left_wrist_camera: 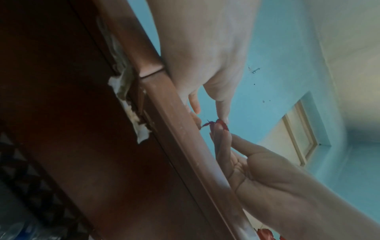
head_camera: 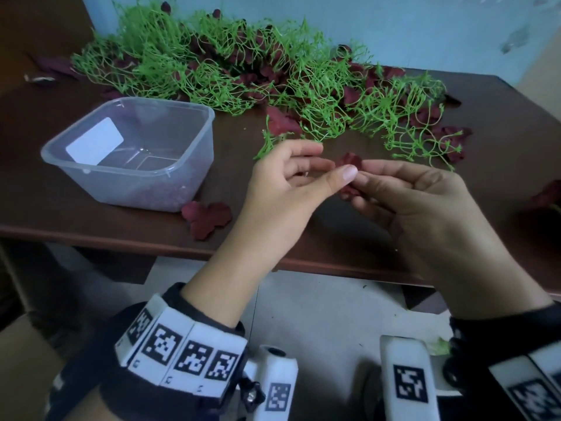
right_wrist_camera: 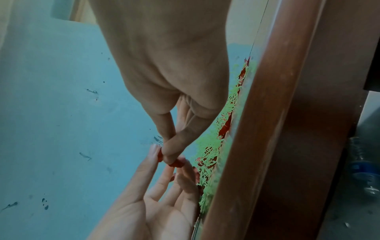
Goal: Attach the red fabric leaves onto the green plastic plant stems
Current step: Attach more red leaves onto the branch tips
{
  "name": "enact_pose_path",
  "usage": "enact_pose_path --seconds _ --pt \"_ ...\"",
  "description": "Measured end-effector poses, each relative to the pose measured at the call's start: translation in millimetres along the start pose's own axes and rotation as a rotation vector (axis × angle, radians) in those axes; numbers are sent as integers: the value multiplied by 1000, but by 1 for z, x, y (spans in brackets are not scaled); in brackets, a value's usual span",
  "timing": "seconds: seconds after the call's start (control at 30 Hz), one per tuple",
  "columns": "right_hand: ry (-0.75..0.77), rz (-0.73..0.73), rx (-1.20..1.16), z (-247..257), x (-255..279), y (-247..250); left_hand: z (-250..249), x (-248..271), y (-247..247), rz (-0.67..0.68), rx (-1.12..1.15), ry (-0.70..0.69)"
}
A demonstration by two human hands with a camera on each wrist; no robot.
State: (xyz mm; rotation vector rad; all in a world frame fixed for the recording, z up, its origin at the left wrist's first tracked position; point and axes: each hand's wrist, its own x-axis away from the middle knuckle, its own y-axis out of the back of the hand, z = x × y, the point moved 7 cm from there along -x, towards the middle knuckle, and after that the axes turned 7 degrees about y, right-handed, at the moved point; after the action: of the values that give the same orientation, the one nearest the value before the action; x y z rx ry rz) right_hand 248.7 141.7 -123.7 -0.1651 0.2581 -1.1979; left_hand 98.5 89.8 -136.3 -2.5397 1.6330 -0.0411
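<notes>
A small dark red fabric leaf (head_camera: 351, 160) is held in the air between both hands, above the brown table (head_camera: 303, 238). My left hand (head_camera: 337, 168) pinches it from the left with its thumb; the other fingers are spread and nearly straight. My right hand (head_camera: 364, 173) pinches the same leaf (right_wrist_camera: 176, 163) from the right between thumb and forefinger. A short green plastic sprig (head_camera: 267, 144) shows just behind the left hand; I cannot tell whether that hand holds it. In the left wrist view the leaf (left_wrist_camera: 221, 124) shows between the fingertips.
A big tangle of green stems (head_camera: 230, 65) mixed with red leaves stretches across the back of the table. A clear plastic tub (head_camera: 194, 165) stands at the left. One loose red leaf (head_camera: 208, 218) lies by the tub, near the table's front edge.
</notes>
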Motion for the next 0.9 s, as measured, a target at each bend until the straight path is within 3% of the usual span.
enact_pose_path --seconds 0.27,0.63,0.9 --pt "29 103 103 -6 -1 -1 3 -1 -2 56 23 38" --pt "79 67 93 -8 -3 -21 -20 -1 24 -70 -105 31" --pt "114 207 211 -11 3 -44 -78 12 82 -282 -457 -201"
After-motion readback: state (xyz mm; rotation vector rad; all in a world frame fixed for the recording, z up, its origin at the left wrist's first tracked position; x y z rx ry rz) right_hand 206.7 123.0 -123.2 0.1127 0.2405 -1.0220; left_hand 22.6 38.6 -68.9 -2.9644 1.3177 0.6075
